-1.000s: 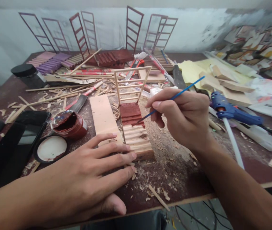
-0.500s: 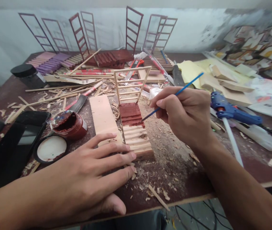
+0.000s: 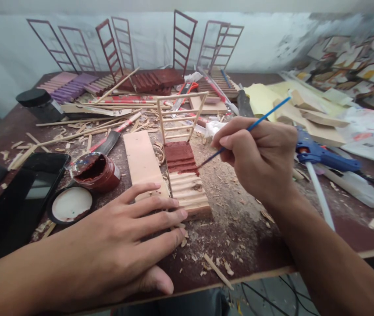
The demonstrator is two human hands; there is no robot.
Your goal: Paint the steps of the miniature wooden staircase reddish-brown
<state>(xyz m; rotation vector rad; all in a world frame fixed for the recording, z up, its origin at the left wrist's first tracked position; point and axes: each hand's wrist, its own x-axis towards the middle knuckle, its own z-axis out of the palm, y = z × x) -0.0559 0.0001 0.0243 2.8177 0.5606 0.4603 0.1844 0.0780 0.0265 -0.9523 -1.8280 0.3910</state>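
My right hand [image 3: 261,158] pinches a thin blue paintbrush [image 3: 265,115], whose tip touches the right edge of the red-painted half of a small ribbed wooden model [image 3: 187,186]. The model has an upright stick frame [image 3: 179,115] at its far end; its near half is bare wood. My left hand [image 3: 121,245] lies flat on the table with fingers spread, fingertips pressing the model's near left edge and a plain wooden block [image 3: 142,162] beside it. An open jar of dark red paint [image 3: 95,171] and its white-lined lid [image 3: 70,204] sit just left of the block.
A black phone [image 3: 25,193] lies at the left. A blue glue gun [image 3: 321,154] rests right of my right hand. Painted models with ladder-like frames [image 3: 108,44] line the far wall. Sticks, shavings, a black jar [image 3: 40,103] and yellow paper [image 3: 265,98] litter the table.
My right hand has drawn the brush tip to the right, from the middle of the painted area to its right edge. The left hand has not moved.
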